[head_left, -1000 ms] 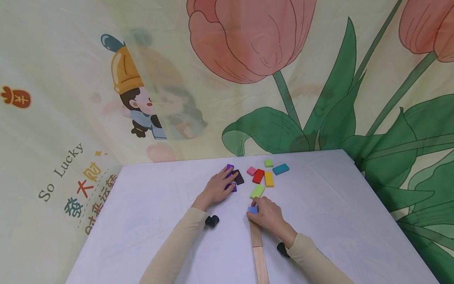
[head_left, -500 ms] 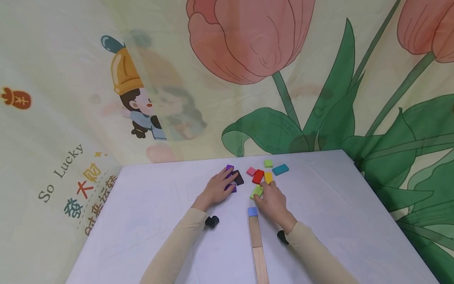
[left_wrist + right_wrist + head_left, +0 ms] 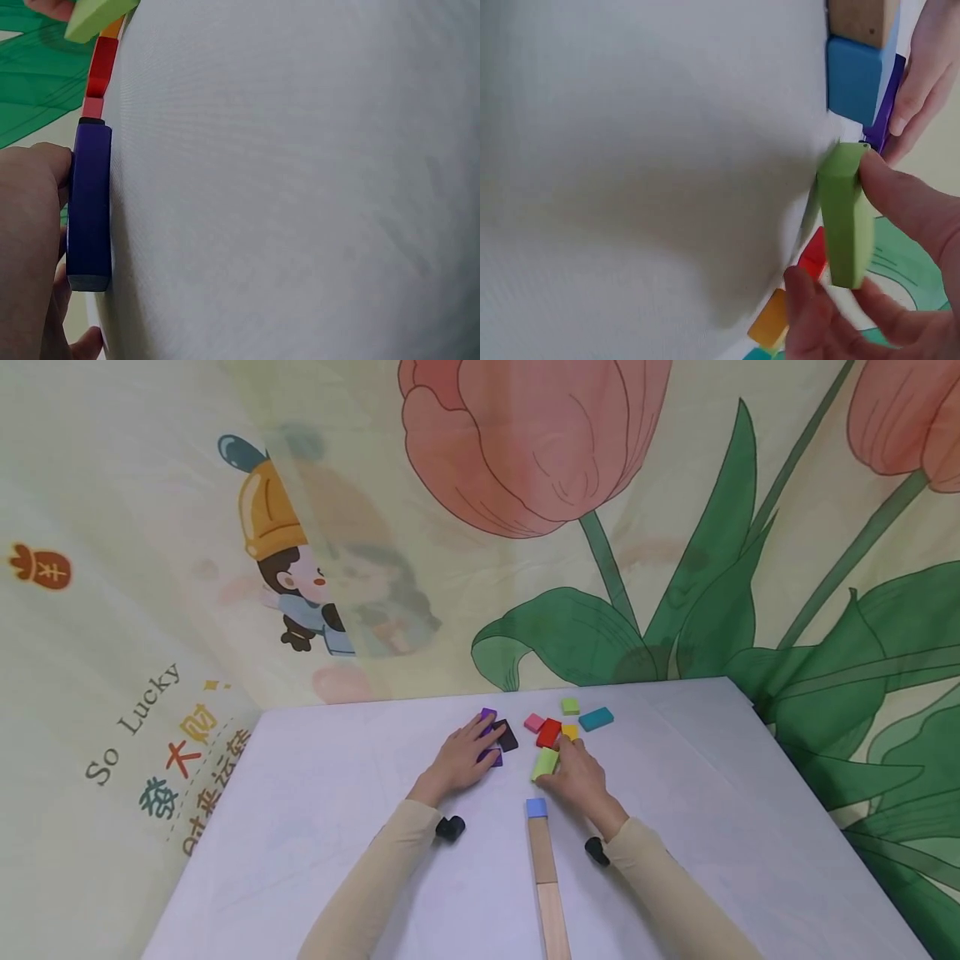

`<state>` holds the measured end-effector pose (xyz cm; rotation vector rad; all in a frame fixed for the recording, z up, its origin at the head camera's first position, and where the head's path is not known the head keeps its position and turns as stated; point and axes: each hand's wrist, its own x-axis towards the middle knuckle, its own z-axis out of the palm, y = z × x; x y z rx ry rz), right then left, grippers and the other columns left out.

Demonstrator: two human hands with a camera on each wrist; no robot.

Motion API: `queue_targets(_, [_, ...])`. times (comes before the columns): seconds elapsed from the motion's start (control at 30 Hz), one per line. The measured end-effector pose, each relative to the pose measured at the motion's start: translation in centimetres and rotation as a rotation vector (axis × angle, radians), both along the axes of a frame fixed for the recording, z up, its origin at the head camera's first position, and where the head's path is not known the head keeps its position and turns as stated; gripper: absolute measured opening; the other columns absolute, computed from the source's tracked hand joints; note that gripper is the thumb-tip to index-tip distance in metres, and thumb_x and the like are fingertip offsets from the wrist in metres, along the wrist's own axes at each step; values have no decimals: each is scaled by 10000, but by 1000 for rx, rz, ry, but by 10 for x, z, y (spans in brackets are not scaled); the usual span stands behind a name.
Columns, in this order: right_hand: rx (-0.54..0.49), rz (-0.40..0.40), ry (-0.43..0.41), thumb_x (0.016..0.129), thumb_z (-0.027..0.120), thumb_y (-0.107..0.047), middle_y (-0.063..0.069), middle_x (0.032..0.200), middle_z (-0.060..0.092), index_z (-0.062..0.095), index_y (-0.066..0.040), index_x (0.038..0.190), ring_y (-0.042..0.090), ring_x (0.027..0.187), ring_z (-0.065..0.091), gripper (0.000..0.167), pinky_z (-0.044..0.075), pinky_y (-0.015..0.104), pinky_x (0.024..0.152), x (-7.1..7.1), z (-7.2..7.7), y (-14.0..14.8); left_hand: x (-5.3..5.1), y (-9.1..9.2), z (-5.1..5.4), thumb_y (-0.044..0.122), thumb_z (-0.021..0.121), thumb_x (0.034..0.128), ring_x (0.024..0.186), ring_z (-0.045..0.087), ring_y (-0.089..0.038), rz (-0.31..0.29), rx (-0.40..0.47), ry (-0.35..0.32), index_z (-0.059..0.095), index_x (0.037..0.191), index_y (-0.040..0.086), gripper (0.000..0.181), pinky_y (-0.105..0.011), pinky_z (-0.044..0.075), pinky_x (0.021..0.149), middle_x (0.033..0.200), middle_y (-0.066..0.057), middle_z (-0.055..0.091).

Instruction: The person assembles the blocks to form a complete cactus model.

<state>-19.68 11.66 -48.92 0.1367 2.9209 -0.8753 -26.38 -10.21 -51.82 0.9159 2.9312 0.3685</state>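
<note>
My right hand (image 3: 583, 777) pinches a light green block (image 3: 843, 214) between thumb and fingertips, just beyond the far end of a row. That row has a small blue block (image 3: 536, 808) set against a wooden block (image 3: 542, 852), followed by another wooden block (image 3: 553, 918) running toward me. My left hand (image 3: 452, 762) rests with fingers spread over two purple blocks and beside a black block (image 3: 508, 735). One purple block (image 3: 90, 202) stands close by the thumb in the left wrist view; the other purple block (image 3: 487, 713) is partly covered by fingers.
Beyond the right hand lie a red block (image 3: 549, 732), a pink block (image 3: 534, 722), a yellow block (image 3: 570, 730), a small green block (image 3: 570, 706) and a teal block (image 3: 597, 719). The white table (image 3: 300, 827) meets a printed cloth backdrop (image 3: 420, 527) behind.
My right hand has let go of the blue block at the row's end, moved away from me and taken hold of the light green block. The left hand keeps its place.
</note>
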Motion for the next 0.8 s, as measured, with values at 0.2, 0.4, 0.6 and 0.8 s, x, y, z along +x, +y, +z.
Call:
queue_targets(0.2, [-212,31,75,838,731,-68,118,932,628,562,-38,1154,211,793,576,360,549,286,677,-6,0,0,0,0,0,447,347,1016,1527,142,-254,2,2,-5,298,1528,289,538,-523,269,1188,1635,-11,202])
queue_targets(0.4, [-305,72,20,843,707,-21,126,951,616,597,-54,1109,219,836,566,290,538,260,662,-11,6,0,0,0,0,431,355,1015,1523,154,-270,-3,7,-5,315,1524,271,535,-536,274,1181,1631,-27,214])
queue_targets(0.6, [-339,134,-61,865,681,-24,113,986,609,610,-77,1113,211,881,562,264,548,282,723,-14,6,-1,-1,0,-1,417,359,1017,1520,163,-281,-5,12,1,320,1522,263,529,-540,279,1177,1628,-35,219])
queue_targets(0.8, [-333,143,-131,862,695,-42,91,927,606,633,-87,1101,191,832,555,251,543,255,695,-17,1,-2,-1,-1,-3,442,355,1015,1524,149,-264,5,-2,-2,314,1522,287,532,-531,274,1184,1631,-18,214])
